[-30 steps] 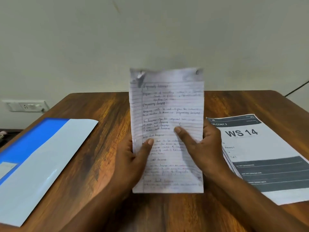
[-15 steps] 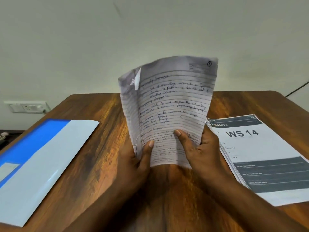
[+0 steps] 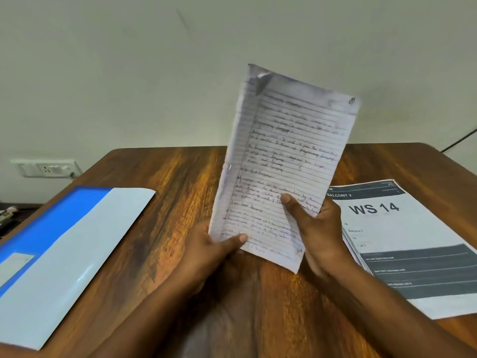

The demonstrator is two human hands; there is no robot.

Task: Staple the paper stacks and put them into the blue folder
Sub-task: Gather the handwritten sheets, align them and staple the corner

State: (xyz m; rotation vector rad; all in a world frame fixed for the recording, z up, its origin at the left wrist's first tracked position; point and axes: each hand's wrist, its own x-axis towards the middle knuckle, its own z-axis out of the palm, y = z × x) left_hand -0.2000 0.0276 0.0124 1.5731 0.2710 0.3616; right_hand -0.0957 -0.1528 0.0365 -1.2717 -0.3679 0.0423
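Fingers (image 3: 238,239) at handwritten stack (image 3: 284,164) edges

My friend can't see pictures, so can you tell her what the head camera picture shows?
Two hands hold up a stack of handwritten lined pages above a wooden table, the left hand at its bottom corner and the right hand at its lower right edge. A blue folder lies on the left, and a printed stack marked WS 14 on the right.

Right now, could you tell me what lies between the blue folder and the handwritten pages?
Only bare wooden table lies between the blue folder and the handwritten pages, seen in the head view.
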